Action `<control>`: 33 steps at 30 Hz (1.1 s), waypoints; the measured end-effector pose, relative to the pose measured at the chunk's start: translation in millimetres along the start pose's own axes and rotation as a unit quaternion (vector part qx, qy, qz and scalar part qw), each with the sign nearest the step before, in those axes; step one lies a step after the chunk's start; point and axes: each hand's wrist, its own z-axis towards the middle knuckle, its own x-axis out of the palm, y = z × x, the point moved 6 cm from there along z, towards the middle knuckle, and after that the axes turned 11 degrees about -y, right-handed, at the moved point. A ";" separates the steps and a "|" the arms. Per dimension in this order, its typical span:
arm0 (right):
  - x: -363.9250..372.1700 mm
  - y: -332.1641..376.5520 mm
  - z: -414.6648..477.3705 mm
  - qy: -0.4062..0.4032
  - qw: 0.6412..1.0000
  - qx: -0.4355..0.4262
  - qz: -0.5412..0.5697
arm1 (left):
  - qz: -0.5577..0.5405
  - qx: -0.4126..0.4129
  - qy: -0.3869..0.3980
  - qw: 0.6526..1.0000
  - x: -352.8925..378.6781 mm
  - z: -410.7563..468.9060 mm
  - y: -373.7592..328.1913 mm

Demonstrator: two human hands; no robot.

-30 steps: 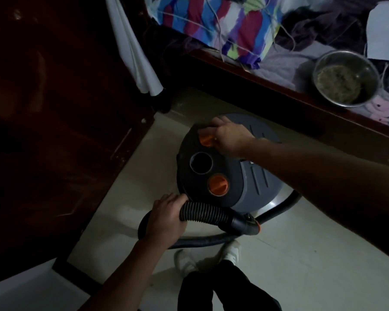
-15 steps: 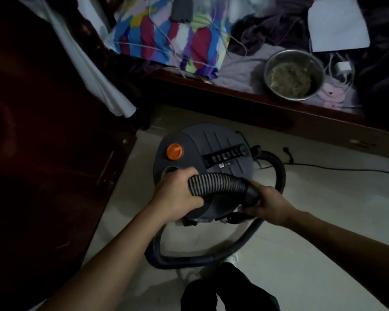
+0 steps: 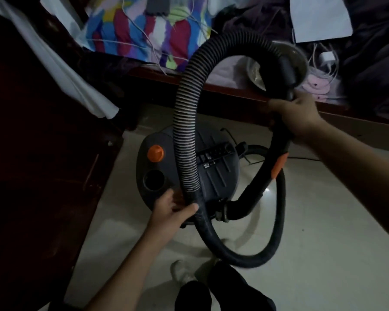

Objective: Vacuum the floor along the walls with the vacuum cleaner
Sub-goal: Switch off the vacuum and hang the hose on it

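Grey plastic, with an orange knob (image 3: pixel 155 153) and a round open port (image 3: pixel 153 180) on its lid, the vacuum cleaner (image 3: pixel 213 176) sits on the pale tiled floor (image 3: pixel 323 221), in the corner between a dark wooden cabinet (image 3: pixel 32 153) and the bed frame (image 3: pixel 234 92). Its black ribbed hose (image 3: pixel 186 131) rises off the lid, arches high in front of the bed and comes down into a rigid handle tube (image 3: pixel 288 72) with an orange band lower down. The right hand (image 3: pixel 299 115) is clenched round that tube. The left hand (image 3: pixel 173 209) is low at the front of the canister, fingers slack and spread, thumb laid against the hose where the ribs end, not wrapped round it. More hose loops across the floor near the person's pale shoe (image 3: pixel 180 272). On the bed lie a bright patchwork cloth (image 3: pixel 144 30), a metal bowl (image 3: pixel 255 72) partly behind the hose, a white sheet of paper (image 3: pixel 319 19) and a white charger (image 3: pixel 326 57). A white cloth (image 3: pixel 65 70) hangs at the left.
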 end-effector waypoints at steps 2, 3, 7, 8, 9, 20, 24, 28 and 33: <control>11.5 19.1 6.5 0.014 1.000 -0.014 -0.011 | -0.017 -0.030 -0.004 0.999 12.7 2.1 6.1; 16.8 26.3 8.3 0.019 1.000 -0.017 -0.015 | -0.011 -0.040 -0.021 0.999 16.8 4.4 7.7; 25.2 33.6 20.9 0.007 1.000 0.020 0.002 | -0.011 -0.047 -0.095 0.994 11.7 7.4 7.7; 25.3 32.2 24.7 0.007 1.000 0.016 -0.020 | -0.021 -0.047 -0.126 0.991 0.5 8.6 6.6; 24.5 29.3 28.7 0.006 0.998 0.004 -0.058 | -0.034 -0.046 -0.164 0.985 -15.2 10.9 4.8; -19.8 -87.2 14.0 0.008 0.940 0.017 -0.341 | 0.327 0.223 -0.281 0.874 -157.3 87.7 -148.0; -20.9 -108.6 -25.3 -0.017 0.951 0.034 -0.308 | 0.434 0.273 -0.252 0.821 -136.7 117.0 -186.7; -21.1 -140.9 -45.0 -0.043 0.966 0.075 -0.242 | 0.493 0.292 -0.205 0.793 -110.4 156.8 -187.6; -9.3 -184.2 -59.5 -0.087 0.974 0.133 -0.160 | 0.506 0.238 -0.134 0.818 -83.1 229.1 -155.2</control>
